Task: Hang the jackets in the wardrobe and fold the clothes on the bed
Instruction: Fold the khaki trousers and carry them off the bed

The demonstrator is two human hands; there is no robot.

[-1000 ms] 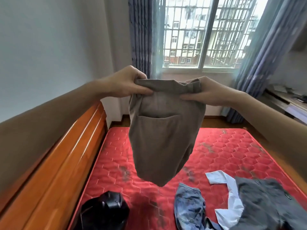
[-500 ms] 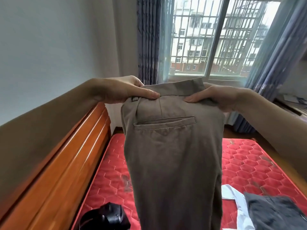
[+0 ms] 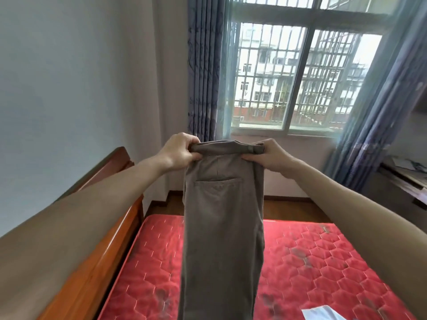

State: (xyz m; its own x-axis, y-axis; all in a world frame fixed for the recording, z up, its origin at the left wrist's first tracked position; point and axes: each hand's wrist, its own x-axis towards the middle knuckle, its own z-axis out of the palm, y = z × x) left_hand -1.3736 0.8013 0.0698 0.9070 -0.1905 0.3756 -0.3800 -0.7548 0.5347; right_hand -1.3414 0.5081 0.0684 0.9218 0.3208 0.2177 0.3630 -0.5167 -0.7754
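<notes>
Barred window [image 3: 298, 79] at back, apartment blocks seen thru it. Blue-grey curtains [image 3: 203, 72] hanging both sides of window. Plain wall [image 3: 80, 77] at left. Wooden desk [image 3: 406, 179] at right edge w/ papers on top, too blurred to read. Brown wood floor strip [image 3: 298, 209] below window.

A home bedroom: red quilted mattress [image 3: 312, 269] in a wooden bed frame [image 3: 111, 239]; curtained window [image 3: 295, 77].
</notes>
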